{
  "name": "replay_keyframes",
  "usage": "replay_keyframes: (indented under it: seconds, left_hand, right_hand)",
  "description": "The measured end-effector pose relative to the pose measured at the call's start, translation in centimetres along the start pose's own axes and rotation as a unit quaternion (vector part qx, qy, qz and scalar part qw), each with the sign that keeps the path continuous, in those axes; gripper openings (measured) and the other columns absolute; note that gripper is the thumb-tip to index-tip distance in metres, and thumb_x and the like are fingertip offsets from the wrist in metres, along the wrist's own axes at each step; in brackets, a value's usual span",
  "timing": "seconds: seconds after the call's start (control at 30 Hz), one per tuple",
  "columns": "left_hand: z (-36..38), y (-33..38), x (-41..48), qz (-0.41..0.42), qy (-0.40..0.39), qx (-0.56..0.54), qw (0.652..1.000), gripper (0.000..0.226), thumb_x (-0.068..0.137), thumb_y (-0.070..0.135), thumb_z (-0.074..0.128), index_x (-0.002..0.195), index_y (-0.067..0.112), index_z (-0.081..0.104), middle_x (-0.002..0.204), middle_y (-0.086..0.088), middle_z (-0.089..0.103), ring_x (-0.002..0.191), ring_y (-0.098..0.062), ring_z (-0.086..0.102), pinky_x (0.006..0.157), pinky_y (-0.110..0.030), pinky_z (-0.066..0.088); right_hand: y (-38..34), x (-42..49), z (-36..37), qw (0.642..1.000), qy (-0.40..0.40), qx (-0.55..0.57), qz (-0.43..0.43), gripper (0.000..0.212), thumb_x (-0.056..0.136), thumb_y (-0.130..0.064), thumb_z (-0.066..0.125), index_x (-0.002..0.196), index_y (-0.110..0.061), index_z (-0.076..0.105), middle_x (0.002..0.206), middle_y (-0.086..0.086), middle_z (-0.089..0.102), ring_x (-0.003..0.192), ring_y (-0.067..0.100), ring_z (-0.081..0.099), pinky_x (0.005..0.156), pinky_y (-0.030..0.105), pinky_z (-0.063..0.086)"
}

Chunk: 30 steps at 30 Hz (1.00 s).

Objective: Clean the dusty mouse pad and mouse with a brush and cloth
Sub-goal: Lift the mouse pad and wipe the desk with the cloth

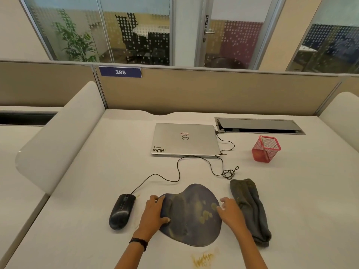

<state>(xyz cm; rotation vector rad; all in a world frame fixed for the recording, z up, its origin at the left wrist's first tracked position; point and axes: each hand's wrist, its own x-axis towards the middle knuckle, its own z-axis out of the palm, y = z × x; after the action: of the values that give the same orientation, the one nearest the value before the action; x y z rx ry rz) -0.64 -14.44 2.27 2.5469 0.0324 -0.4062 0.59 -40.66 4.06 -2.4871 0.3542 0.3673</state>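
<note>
My left hand grips the mouse pad at its 9 o'clock edge; my right hand, fingers loose, touches 3 o'clock. The pad is dusty and the cloth lies idle: barely begun, I judge.

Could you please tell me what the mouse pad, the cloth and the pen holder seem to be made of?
Mouse pad: likely fabric-topped foam, matte blue, softly dented. Cloth: thick grey fuzzy textile, lying limp. Pen holder: red see-through mesh, probably metal.
</note>
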Motion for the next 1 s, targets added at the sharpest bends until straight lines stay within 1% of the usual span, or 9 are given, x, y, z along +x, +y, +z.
replay_keyframes:
  seconds: [0.13, 0.33, 0.43, 0.57, 0.63, 0.77, 0.87, 0.93, 1.0]
  left_hand:
    - [-0.2, 0.2, 0.3, -0.005, -0.008, 0.002, 1.0, 0.075, 0.083, 0.038, 0.067, 0.143, 0.02, 0.026, 0.141, -0.005, 0.029, 0.126, -0.018, 0.038, 0.103, -0.023, 0.04]
    - [-0.9, 0.1, 0.9, -0.003, -0.015, 0.039, 0.999, 0.082, 0.078, 0.045, 0.07, 0.143, 0.021, 0.027, 0.139, -0.003, 0.031, 0.126, -0.018, 0.036, 0.104, -0.024, 0.04]
    - [-1.0, 0.0, 1.2, 0.002, -0.019, 0.051, 0.999, 0.084, 0.078, 0.046, 0.071, 0.144, 0.02, 0.027, 0.139, -0.004, 0.031, 0.126, -0.018, 0.035, 0.104, -0.024, 0.04]
    - [-0.9, 0.0, 1.3, 0.001, -0.018, 0.058, 0.998, 0.085, 0.077, 0.048, 0.07, 0.144, 0.02, 0.026, 0.139, -0.004, 0.031, 0.126, -0.018, 0.035, 0.105, -0.024, 0.039]
    - [-0.9, -0.1, 1.4, -0.004, -0.016, 0.06, 0.998, 0.084, 0.076, 0.049, 0.071, 0.142, 0.019, 0.028, 0.139, -0.004, 0.031, 0.125, -0.018, 0.036, 0.103, -0.023, 0.039]
    - [-1.0, -0.3, 1.6, -0.021, -0.012, 0.044, 0.999, 0.086, 0.072, 0.049, 0.074, 0.139, 0.018, 0.029, 0.139, -0.003, 0.032, 0.126, -0.017, 0.037, 0.103, -0.023, 0.039]
    - [-1.2, -0.5, 1.7, -0.026, 0.001, -0.083, 0.996, 0.085, 0.072, 0.036, 0.079, 0.136, 0.014, 0.029, 0.134, -0.005, 0.043, 0.124, -0.021, 0.046, 0.104, -0.029, 0.044]
    - [-1.4, -0.6, 1.5, -0.038, -0.002, -0.242, 0.969, 0.084, 0.068, 0.029, 0.083, 0.13, 0.013, 0.029, 0.121, -0.007, 0.053, 0.113, -0.026, 0.056, 0.095, -0.033, 0.052]
    - [-1.5, -0.6, 1.4, -0.055, -0.006, -0.341, 0.939, 0.082, 0.063, 0.037, 0.084, 0.125, 0.016, 0.034, 0.113, -0.005, 0.057, 0.102, -0.025, 0.06, 0.086, -0.029, 0.053]
  right_hand:
    - [-1.2, 0.9, 0.7, 0.999, 0.021, -0.025, 0.022, 0.032, 0.09, -0.025, 0.053, 0.118, -0.01, 0.052, 0.119, 0.01, 0.058, 0.107, 0.025, 0.056, 0.08, 0.028, 0.045]
    - [-1.5, 2.0, 0.0, 0.997, 0.03, 0.057, 0.03, 0.01, 0.079, -0.009, 0.063, 0.087, -0.007, 0.057, 0.096, 0.012, 0.061, 0.09, 0.028, 0.059, 0.076, 0.036, 0.05]
    - [-1.9, 2.0, -0.3, 0.995, -0.007, 0.093, 0.023, 0.023, 0.083, -0.011, 0.062, 0.098, -0.012, 0.044, 0.09, 0.007, 0.058, 0.084, 0.025, 0.056, 0.079, 0.037, 0.049]
    - [-2.9, 1.8, -0.3, 0.993, -0.023, 0.114, -0.029, 0.042, 0.086, -0.009, 0.06, 0.126, -0.014, 0.048, 0.115, 0.013, 0.065, 0.099, 0.024, 0.06, 0.083, 0.03, 0.047]
    - [-3.4, 1.5, -0.7, 0.99, -0.012, 0.126, -0.065, 0.035, 0.086, -0.009, 0.06, 0.121, -0.013, 0.059, 0.118, 0.008, 0.065, 0.104, 0.02, 0.06, 0.087, 0.028, 0.046]
    - [-4.6, 0.9, -1.9, 0.98, -0.024, 0.167, -0.11, 0.029, 0.087, -0.011, 0.062, 0.115, -0.016, 0.066, 0.109, -0.002, 0.068, 0.098, 0.012, 0.06, 0.086, 0.023, 0.047]
    - [-5.0, 0.3, -2.5, 0.965, -0.034, 0.232, -0.115, 0.028, 0.086, -0.009, 0.063, 0.111, -0.02, 0.069, 0.1, -0.008, 0.071, 0.094, 0.01, 0.065, 0.083, 0.022, 0.053]
    - [-5.0, 0.3, -2.9, 0.947, -0.038, 0.304, -0.094, 0.028, 0.085, -0.006, 0.065, 0.111, -0.016, 0.069, 0.1, -0.002, 0.073, 0.094, 0.016, 0.068, 0.086, 0.032, 0.056]
    - [-4.9, 0.6, -3.2, 0.928, -0.029, 0.365, -0.07, 0.028, 0.084, -0.005, 0.067, 0.111, -0.013, 0.068, 0.101, 0.002, 0.073, 0.095, 0.02, 0.068, 0.086, 0.035, 0.056]
